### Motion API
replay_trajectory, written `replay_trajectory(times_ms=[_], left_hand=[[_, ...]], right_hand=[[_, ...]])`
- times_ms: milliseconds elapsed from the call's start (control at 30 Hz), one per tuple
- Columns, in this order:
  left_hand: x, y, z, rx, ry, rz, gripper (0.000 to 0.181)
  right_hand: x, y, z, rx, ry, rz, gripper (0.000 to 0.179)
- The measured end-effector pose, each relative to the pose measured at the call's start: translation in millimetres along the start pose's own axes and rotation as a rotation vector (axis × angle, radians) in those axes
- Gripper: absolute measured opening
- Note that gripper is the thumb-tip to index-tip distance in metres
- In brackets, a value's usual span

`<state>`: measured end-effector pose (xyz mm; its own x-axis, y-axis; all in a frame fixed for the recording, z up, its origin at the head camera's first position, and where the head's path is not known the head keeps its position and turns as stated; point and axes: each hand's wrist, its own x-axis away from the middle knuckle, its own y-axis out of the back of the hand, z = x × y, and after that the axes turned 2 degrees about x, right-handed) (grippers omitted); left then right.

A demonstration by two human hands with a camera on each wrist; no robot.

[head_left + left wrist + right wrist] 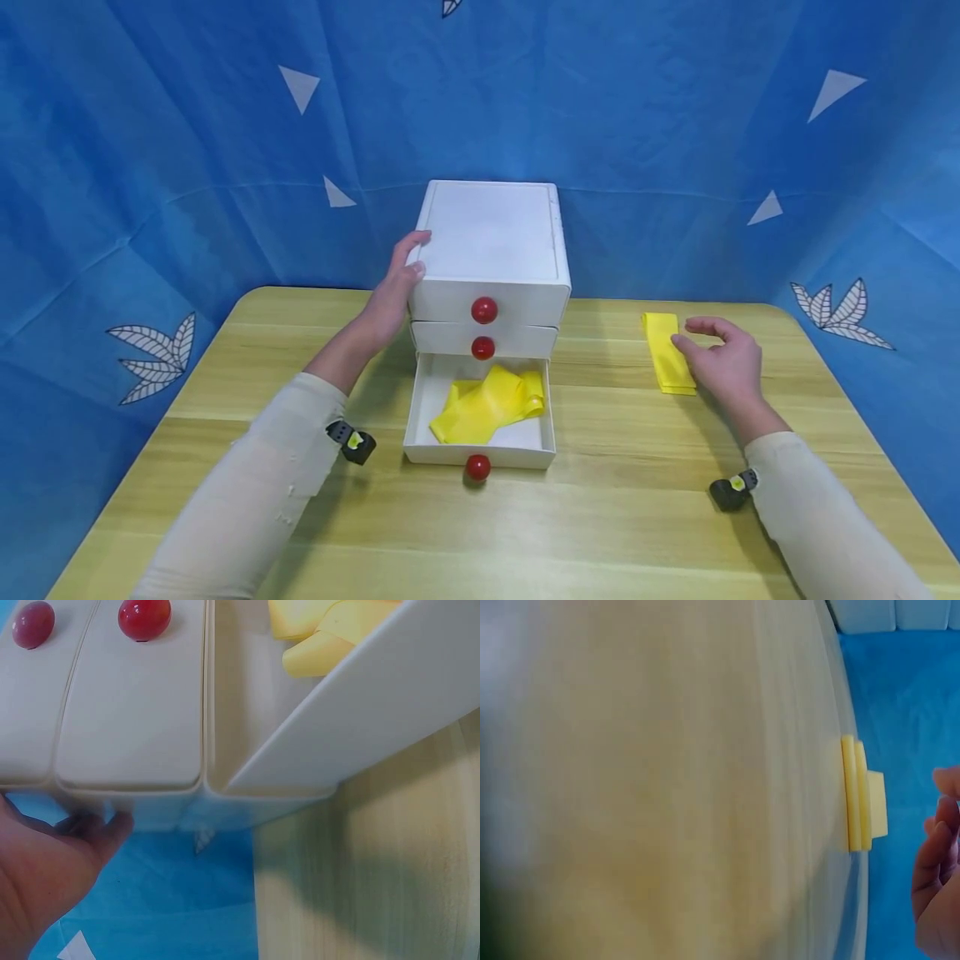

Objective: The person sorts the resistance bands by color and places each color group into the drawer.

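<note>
A small white drawer cabinet (491, 233) with red round knobs stands near the middle back of the table. Its bottom drawer (517, 458) is pulled out and holds crumpled yellow cloth (483, 408). My left hand (390, 300) rests against the cabinet's left side, with fingertips at the top edge; in the left wrist view the fingers (112, 832) are partly hidden behind that side. To the right, a folded yellow strip (666, 354) lies on the table. My right hand (723, 358) hovers beside it, thumb and fingers apart, holding nothing.
The wooden table (615, 517) spreads around the cabinet. A blue curtain (645, 125) with white triangles and leaf prints hangs behind it and at both sides. Two upper drawers stay closed, and the bottom drawer juts toward the front.
</note>
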<state>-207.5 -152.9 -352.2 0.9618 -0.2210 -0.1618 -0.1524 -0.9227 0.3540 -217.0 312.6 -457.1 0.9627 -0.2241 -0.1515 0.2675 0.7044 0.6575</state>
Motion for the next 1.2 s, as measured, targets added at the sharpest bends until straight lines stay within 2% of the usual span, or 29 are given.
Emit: replay_trajectory(times_ms=[300,667,933,1200], left_hand=[[-1.3,1.3,2.6,-0.006,0.009,-0.002,0.054],[-0.8,-0.3,2.0,0.014,-0.004,-0.005,0.055],[-0.5,0.2,2.5,0.005,-0.008,-0.002,0.055],[0.0,0.8,2.5,0.007,-0.002,-0.001,0.054]], right_hand=[[-22.2,-3,-5,0.042,0.029,0.088,0.057],[-37.8,-9,-11,0.020,-0.026,0.189,0.068],[-45.2,-15,-14,0.039,-0.007,0.199,0.061],[-51.6,-16,-12,0.132,0.050,0.240,0.054]])
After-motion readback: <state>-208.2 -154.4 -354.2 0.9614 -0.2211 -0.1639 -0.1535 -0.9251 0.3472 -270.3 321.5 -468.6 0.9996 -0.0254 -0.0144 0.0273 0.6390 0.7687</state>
